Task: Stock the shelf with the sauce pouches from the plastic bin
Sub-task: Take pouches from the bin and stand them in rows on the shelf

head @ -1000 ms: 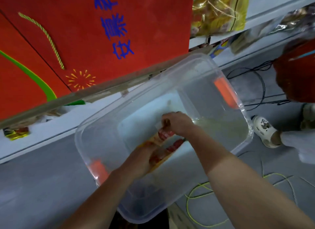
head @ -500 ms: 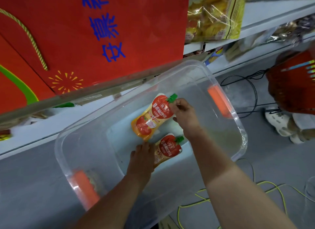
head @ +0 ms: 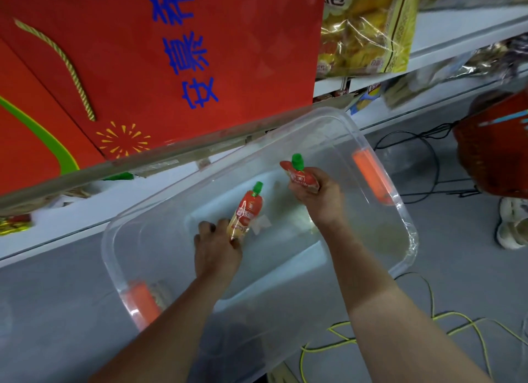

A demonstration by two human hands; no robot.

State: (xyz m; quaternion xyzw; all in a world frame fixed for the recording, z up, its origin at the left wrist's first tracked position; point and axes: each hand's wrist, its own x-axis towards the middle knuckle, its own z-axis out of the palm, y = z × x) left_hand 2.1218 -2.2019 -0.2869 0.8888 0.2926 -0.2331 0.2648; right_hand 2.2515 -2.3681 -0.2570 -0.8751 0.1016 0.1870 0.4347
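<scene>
Two tomato sauce pouches, pick-up step. Left hand [head: 220,248] pinches the lower end of the first pouch [head: 247,211], green cap farthest from the grip; right hand [head: 317,200] wraps the second pouch [head: 300,174] just below its cap. Both are over the clear plastic bin [head: 408,222]. Next move, as judged: carry both to the shelf [head: 183,151] beyond the grips.

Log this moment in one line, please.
left hand: grips red-yellow green-capped sauce pouch | right hand: grips matching pouch | place: over clear plastic bin
</scene>
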